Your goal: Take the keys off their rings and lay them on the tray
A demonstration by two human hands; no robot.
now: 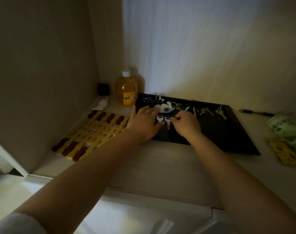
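Observation:
A black tray [228, 132] lies on the pale counter against the wall. Two silver keys with square heads, one [159, 119] and another [167, 121], lie side by side on its left part. My left hand [144, 122] rests flat on the tray's left edge, fingers spread, beside the first key. My right hand [186, 123] has its fingertips pinched at the head of the second key. Along the tray's back edge sit a white and blue keychain charm [165, 108], a dark fob bunch [149, 101] and several loose keys [205, 111].
An orange liquid bottle [126, 89] and a small black cup [103, 89] stand at the back left. A yellow and brown beaded mat [93, 134] lies left of the tray. A pen [257, 113], a green packet [289, 130] and a yellow pouch [284, 152] lie at the right.

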